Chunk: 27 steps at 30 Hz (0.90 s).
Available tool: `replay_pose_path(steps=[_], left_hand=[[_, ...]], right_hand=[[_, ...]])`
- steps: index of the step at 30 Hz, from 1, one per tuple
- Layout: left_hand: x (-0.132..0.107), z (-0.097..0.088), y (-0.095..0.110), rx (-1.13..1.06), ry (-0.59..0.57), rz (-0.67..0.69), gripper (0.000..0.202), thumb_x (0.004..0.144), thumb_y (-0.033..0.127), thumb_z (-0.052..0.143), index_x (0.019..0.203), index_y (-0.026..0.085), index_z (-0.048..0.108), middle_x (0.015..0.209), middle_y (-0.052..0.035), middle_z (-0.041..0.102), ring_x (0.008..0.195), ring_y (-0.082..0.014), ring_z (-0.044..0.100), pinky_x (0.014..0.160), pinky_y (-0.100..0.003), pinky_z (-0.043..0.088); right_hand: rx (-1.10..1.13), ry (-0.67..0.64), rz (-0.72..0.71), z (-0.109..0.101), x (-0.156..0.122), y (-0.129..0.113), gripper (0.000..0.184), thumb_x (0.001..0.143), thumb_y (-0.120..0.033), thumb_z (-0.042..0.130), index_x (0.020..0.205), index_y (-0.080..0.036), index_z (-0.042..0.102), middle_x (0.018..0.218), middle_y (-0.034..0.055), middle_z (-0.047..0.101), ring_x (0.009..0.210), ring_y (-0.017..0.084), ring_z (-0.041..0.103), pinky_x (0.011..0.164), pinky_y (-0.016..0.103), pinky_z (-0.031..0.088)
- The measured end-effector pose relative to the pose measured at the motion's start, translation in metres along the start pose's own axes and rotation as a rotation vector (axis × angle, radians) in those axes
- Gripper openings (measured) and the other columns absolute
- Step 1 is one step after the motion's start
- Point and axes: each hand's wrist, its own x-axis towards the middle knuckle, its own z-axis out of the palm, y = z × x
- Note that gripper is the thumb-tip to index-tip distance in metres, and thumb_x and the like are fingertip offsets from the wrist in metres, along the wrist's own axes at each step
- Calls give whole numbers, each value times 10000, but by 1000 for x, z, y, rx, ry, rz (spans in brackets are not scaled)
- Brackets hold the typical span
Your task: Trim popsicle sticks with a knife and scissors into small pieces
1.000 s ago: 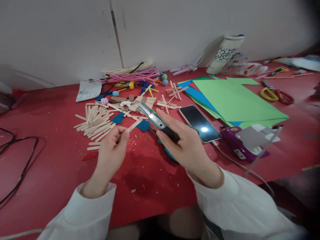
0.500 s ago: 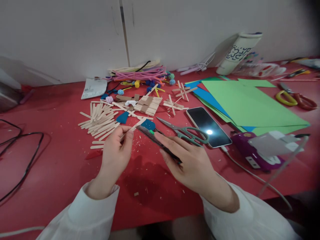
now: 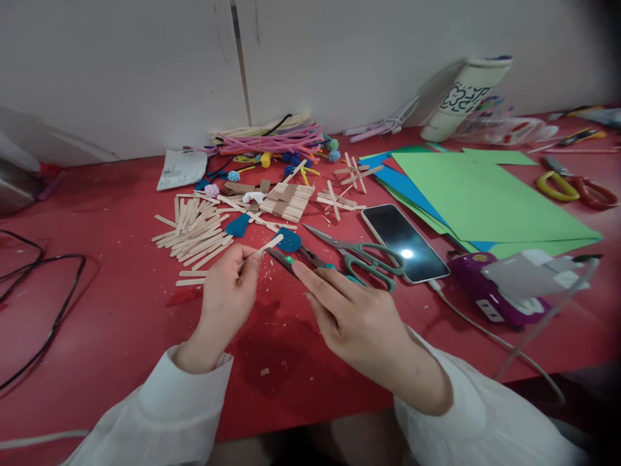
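My left hand (image 3: 228, 285) is closed in a pinch on a wooden craft stick (image 3: 272, 243), whose free end points up and to the right. My right hand (image 3: 352, 317) is wrapped round a dark utility knife (image 3: 279, 259) with a green slider. The knife's front end lies just beside the craft stick; whether the two touch I cannot tell. Most of its handle is hidden under my fingers. Just beyond my right hand lie pliers (image 3: 313, 257), partly covered, and green-handled scissors (image 3: 356, 254). Small wood chips are scattered below the hands.
Loose craft sticks (image 3: 194, 236) are heaped at left, with a bundle (image 3: 288, 202) behind. Pipe cleaners (image 3: 269, 139) lie along the wall. To the right are a phone (image 3: 405, 243), coloured paper (image 3: 485, 194), a purple power strip (image 3: 485, 291) with a cable, and a tumbler (image 3: 463, 97).
My right hand and the knife have shifted slightly down and left, and the knife is seen more foreshortened. The stick's end now shows beyond the knife. More of the pliers is visible.
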Motion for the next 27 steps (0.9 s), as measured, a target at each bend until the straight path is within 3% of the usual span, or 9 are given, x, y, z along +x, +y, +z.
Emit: replay_pose_path(steps=[5, 9, 13, 17, 27], left_hand=[[0, 2, 1, -104, -16, -38, 201, 817, 331, 456, 675, 195, 496, 488, 65, 375, 463, -99, 365, 480, -237, 284], [0, 2, 2, -216, -18, -79, 176, 805, 321, 475, 684, 194, 488, 509, 66, 376, 469, -91, 345, 469, -233, 271], [0, 0, 4, -277, 5, -102, 159, 809, 303, 461, 697, 195, 489, 496, 71, 322, 455, -89, 298, 446, -237, 239], [0, 0, 6, -247, 52, -82, 149, 806, 258, 453, 671, 197, 466, 519, 64, 339, 471, -87, 310, 459, -236, 260], [-1, 3, 1, -72, 69, -5, 134, 834, 275, 433, 719, 209, 453, 542, 59, 436, 482, -95, 401, 499, -236, 309]], right_hand=[[437, -89, 257, -6, 6, 11, 388, 827, -152, 476, 1195, -196, 590, 1019, 70, 697, 813, 158, 672, 660, 260, 552], [602, -169, 414, -10, 10, 17, 370, 816, -225, 528, 1178, -193, 602, 931, 34, 721, 693, 151, 675, 582, 257, 553], [519, -72, 293, -9, 7, 14, 371, 821, -167, 509, 1182, -146, 591, 1002, 63, 697, 827, 140, 666, 710, 237, 537], [390, -24, 173, -5, 2, 8, 378, 834, -133, 478, 1198, -165, 575, 970, 58, 690, 753, 110, 654, 645, 206, 523], [212, 13, 68, -5, 4, 5, 372, 846, -113, 443, 1187, -176, 578, 935, 46, 701, 754, 116, 655, 604, 209, 505]])
